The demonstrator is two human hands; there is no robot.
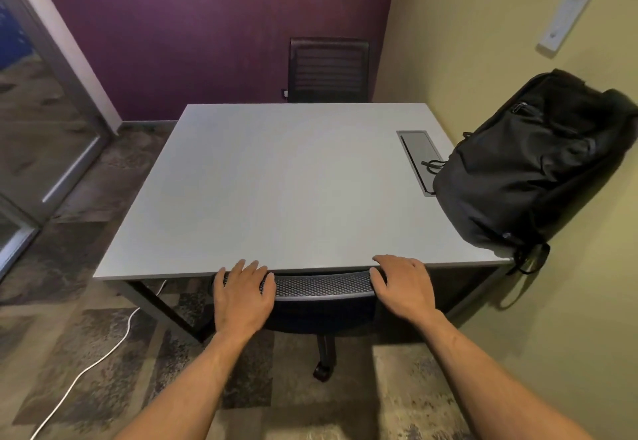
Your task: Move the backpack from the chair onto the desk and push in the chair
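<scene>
A black backpack (528,167) stands on the right side of the grey desk (276,180), leaning against the yellow wall. The near chair (321,286), with a dark mesh backrest, is tucked under the desk's front edge; its seat is hidden and one wheeled leg shows below. My left hand (243,293) grips the left end of the backrest top. My right hand (402,284) grips the right end, fingers reaching the desk edge.
A second dark chair (328,70) stands behind the desk against the purple wall. A cable hatch (417,153) is set in the desk next to the backpack. A white cable (96,363) runs over the carpet at left. A glass door (38,122) is at far left.
</scene>
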